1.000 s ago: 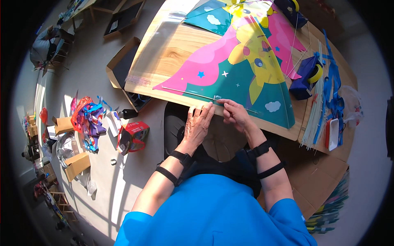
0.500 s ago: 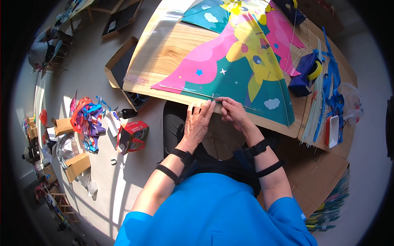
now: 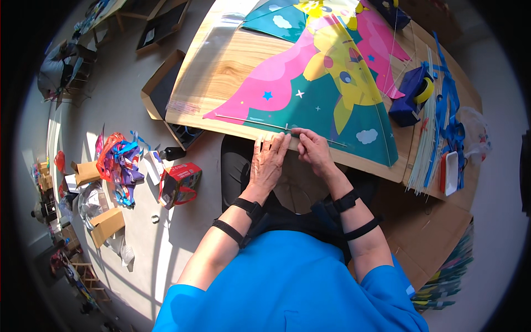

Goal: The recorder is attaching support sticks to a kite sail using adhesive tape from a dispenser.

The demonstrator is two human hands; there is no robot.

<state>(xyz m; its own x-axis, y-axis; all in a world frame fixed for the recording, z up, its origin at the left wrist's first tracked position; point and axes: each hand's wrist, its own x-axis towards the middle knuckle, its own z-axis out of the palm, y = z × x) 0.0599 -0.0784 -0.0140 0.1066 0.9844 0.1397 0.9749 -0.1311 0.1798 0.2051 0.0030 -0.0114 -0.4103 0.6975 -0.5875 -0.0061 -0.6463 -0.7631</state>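
A kite [image 3: 310,110] in teal and pink, printed with a yellow cartoon animal, lies on the wooden table. Along its near edge runs a thin pale rod [image 3: 249,120], with a small fitting [image 3: 287,129] near its middle. My left hand [image 3: 269,163] lies over the table's front edge, its fingers stretched out flat beside the fitting. My right hand [image 3: 313,148] is closed just right of it, thumb and index finger pinched together at the kite's edge. What is between those fingertips is too small to make out.
Behind lies another kite [image 3: 279,22]. To the right stand a blue tape dispenser [image 3: 408,102], a bundle of pale rods [image 3: 425,149], blue ribbons [image 3: 454,133] and a white-and-red tray [image 3: 449,174]. Cartons, a red bag [image 3: 180,182] and colourful scraps [image 3: 121,163] lie on the floor at left.
Both hands stay at the fitting with only slight shifts of the fingers. The kite and rod look unmoved, and the view has shifted slightly.
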